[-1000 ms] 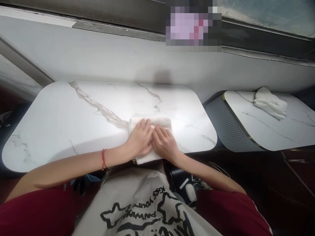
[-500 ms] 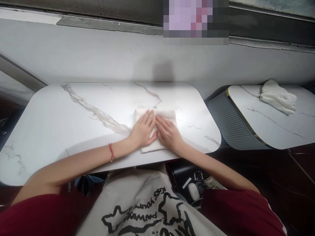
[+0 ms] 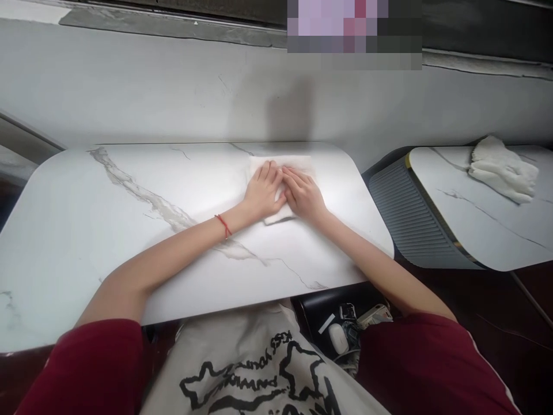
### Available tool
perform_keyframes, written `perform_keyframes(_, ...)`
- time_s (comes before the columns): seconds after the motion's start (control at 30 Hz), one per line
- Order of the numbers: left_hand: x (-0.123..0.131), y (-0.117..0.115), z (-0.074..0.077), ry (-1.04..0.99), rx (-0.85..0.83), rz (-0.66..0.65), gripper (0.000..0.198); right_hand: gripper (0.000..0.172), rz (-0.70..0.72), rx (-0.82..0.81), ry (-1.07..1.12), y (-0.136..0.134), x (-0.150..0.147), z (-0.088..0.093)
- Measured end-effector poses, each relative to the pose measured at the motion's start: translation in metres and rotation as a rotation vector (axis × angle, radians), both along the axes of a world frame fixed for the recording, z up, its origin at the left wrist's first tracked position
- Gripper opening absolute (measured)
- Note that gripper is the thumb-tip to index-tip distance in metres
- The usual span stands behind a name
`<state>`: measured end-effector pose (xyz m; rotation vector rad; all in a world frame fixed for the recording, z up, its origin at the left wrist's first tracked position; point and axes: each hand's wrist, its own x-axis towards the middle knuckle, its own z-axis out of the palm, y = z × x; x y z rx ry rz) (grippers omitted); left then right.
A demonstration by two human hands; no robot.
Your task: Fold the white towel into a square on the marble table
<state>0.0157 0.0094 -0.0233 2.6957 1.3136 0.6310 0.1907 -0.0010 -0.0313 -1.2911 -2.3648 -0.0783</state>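
White folded square-looking cloth [image 3: 276,217] lies near the back edge of a long, white, stone-patterned table [image 3: 207,187], right of its middle. The left hand [image 3: 263,191] and right hand [image 3: 305,193] press flat on it, fingers close together, left thumb out. This looks like wiping; the next push would need both palms down evenly.

the head view looks forward and down from above the person's pale cloth garment with black print [image 3: 207,340], close over the white marble-patterned tabletop with rounded corners [image 3: 64,230], which spans the middle, and takes in the plain grey wall [image 3: 151,86] beyond.
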Motion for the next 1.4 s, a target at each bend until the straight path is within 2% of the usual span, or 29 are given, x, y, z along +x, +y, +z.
perform_keyframes(0.37,0.012,0.074,-0.001,-0.023,-0.011,0.077,0.061,0.048,-0.002,-0.023,0.078,0.085,0.002,-0.001)
perform_keyframes(0.53,0.016,0.089,-0.002,-0.018,0.017,0.103,0.059,0.044,-0.028,-0.020,0.072,0.104,0.003,0.002)
perform_keyframes(0.9,0.018,0.087,0.000,-0.014,0.012,0.117,0.058,0.048,-0.039,-0.026,0.124,0.103,0.002,0.001)
perform_keyframes(1.07,0.016,0.079,0.003,0.014,0.020,0.144,0.058,0.050,-0.049,-0.024,0.122,0.095,-0.002,0.001)
perform_keyframes(1.23,0.010,0.060,0.009,0.097,0.002,0.124,0.064,0.050,-0.052,-0.007,0.154,0.074,-0.005,-0.001)
perform_keyframes(1.4,0.004,0.033,0.007,0.120,0.003,0.065,0.065,0.049,-0.041,-0.006,0.112,0.039,-0.004,0.002)
